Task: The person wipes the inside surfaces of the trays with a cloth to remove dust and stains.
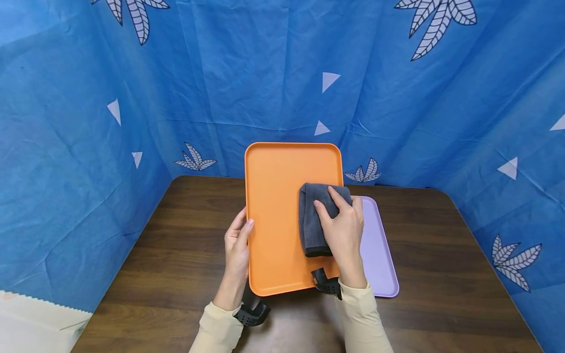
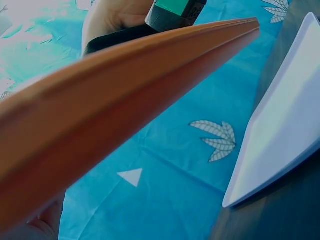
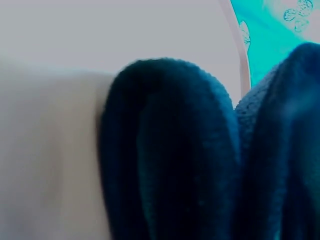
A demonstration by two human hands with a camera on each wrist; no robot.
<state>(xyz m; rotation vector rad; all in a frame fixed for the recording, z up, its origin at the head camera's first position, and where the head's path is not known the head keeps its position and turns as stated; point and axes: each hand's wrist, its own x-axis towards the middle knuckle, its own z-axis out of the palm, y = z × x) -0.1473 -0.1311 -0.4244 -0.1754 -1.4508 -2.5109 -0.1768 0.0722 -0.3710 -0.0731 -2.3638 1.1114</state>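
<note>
An orange rectangular tray (image 1: 273, 196) is held up, tilted, over the table. My left hand (image 1: 238, 245) grips its left rim, thumb on the front side and fingers behind. My right hand (image 1: 346, 230) holds a folded dark grey cloth (image 1: 311, 230) against the right half of the tray's inner face, thumb and fingers spread over it. In the right wrist view the thick folds of the cloth (image 3: 170, 150) lie against the tray's surface (image 3: 125, 35), which looks pale there. In the left wrist view the orange tray (image 2: 130, 95) appears edge-on.
A lilac tray (image 1: 379, 250) lies on the dark wooden table (image 1: 441, 260), partly hidden behind the orange tray and my right arm. Blue curtains (image 1: 247, 73) with leaf prints hang around the table's back and sides. Something white (image 1: 39, 323) shows at the lower left.
</note>
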